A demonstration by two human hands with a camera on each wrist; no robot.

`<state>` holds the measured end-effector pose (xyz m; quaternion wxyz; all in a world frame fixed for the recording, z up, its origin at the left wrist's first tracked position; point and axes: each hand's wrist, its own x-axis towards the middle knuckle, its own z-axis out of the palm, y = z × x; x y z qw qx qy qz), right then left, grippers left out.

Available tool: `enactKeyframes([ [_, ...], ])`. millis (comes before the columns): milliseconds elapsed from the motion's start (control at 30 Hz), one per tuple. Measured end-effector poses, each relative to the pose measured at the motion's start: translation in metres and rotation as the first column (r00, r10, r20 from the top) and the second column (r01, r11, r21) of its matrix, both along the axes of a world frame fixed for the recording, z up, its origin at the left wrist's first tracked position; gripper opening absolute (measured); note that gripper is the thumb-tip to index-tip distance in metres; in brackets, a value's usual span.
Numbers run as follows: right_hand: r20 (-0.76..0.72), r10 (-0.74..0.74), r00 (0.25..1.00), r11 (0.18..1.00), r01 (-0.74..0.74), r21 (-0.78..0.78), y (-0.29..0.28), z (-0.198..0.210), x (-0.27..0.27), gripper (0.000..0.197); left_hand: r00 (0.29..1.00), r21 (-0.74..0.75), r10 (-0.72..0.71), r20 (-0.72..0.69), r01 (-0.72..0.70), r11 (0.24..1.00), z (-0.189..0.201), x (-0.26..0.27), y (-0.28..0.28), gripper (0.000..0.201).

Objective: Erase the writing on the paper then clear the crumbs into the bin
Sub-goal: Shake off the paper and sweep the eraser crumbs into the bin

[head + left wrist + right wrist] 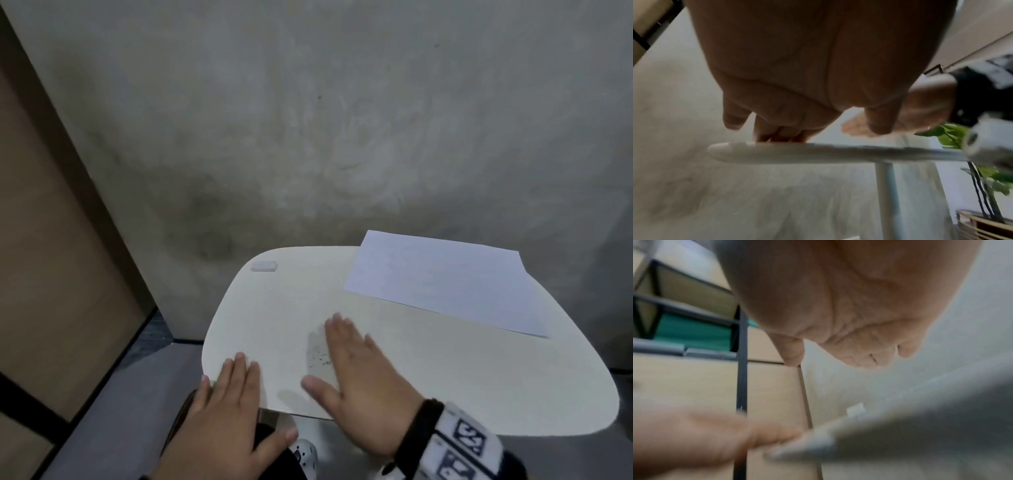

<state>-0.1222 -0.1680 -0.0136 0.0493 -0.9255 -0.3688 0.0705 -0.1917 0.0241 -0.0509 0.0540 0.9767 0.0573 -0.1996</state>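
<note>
White table [445, 370], crumbs [318, 358] beside flat right hand [356, 380], left hand [226, 411] flat at edge

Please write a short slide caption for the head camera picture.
Right hand sweeps eraser crumbs across the table toward the left hand at its edge.

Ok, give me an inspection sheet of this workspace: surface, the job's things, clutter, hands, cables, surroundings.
Surface: small rounded white table, single leg beneath.
Job's things: paper at the far right, overhanging the far edge; eraser at the far left; dark crumbs beside the right hand; bin not in view.
Clutter: nothing seen.
Hands: left hand open, fingers on the near left edge; right hand open and flat over the table.
Cables: nothing seen.
Surroundings: grey wall, wooden panel, potted plant.
</note>
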Motion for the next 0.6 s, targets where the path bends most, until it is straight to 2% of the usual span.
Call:
enactKeyframes([
  [33, 0.017, -0.008, 1.0, 0.998, 0.007, 0.056, -0.008, 0.006, 0.001, 0.116, 1.0, 0.036, -0.003, -0.004, 0.003, 0.999, -0.009, -0.002, 0.001, 0.137],
  [67, -0.03, -0.065, 0.997, 0.992, 0.067, 0.105, -0.019, 0.011, 0.002, 0.114, 1.0, 0.04, -0.012, 0.018, 0.011, 0.999, -0.023, -0.002, 0.001, 0.117],
  [100, -0.038, -0.099, 0.994, 0.994, 0.101, 0.036, -0.032, 0.017, -0.001, 0.109, 0.996, 0.038, -0.035, 0.078, 0.032, 0.999, -0.029, 0.0, -0.003, 0.101],
  [133, -0.059, -0.145, 0.988, 0.987, 0.14, -0.082, -0.046, 0.016, -0.005, 0.104, 0.993, 0.051, -0.078, 0.084, 0.074, 0.996, -0.028, 0.004, -0.008, 0.094],
  [167, -0.002, -0.188, 0.982, 0.977, 0.187, -0.104, -0.053, 0.003, -0.009, 0.1, 0.987, 0.024, -0.112, 0.119, 0.109, 0.994, -0.019, 0.009, -0.013, 0.092],
  [200, 0.047, -0.216, 0.975, 0.972, 0.219, -0.088, -0.056, -0.014, -0.016, 0.096, 0.978, -0.033, -0.139, 0.158, 0.146, 0.989, -0.006, 0.017, -0.019, 0.092],
  [233, 0.088, -0.177, 0.98, 0.979, 0.185, -0.087, -0.057, -0.034, -0.022, 0.089, 0.956, -0.054, -0.189, 0.225, 0.206, 0.977, -0.002, 0.025, -0.023, 0.095],
  [300, 0.03, -0.071, 0.997, 0.995, 0.073, -0.07, -0.05, -0.056, -0.023, 0.071, 0.95, -0.146, -0.191, 0.247, 0.231, 0.962, 0.008, 0.039, -0.028, 0.101],
  [333, -0.023, -0.034, 0.999, 0.997, 0.033, -0.075, -0.037, -0.053, -0.019, 0.072, 0.941, -0.139, -0.191, 0.278, 0.236, 0.962, 0.011, 0.045, -0.027, 0.105],
  [433, 0.006, -0.024, 1.0, 0.992, 0.025, -0.123, 0.001, -0.026, 0.0, 0.095, 0.935, -0.18, -0.094, 0.341, 0.163, 0.97, 0.021, 0.048, -0.015, 0.116],
  [467, -0.035, -0.047, 0.998, 0.989, 0.042, -0.143, 0.004, -0.013, 0.007, 0.105, 0.933, -0.194, -0.062, 0.353, 0.138, 0.971, 0.022, 0.045, -0.008, 0.119],
  [600, -0.058, -0.077, 0.995, 0.965, 0.06, -0.255, -0.029, 0.018, 0.005, 0.12, 0.964, -0.096, 0.03, 0.264, -0.004, 0.995, 0.021, 0.022, 0.027, 0.134],
])
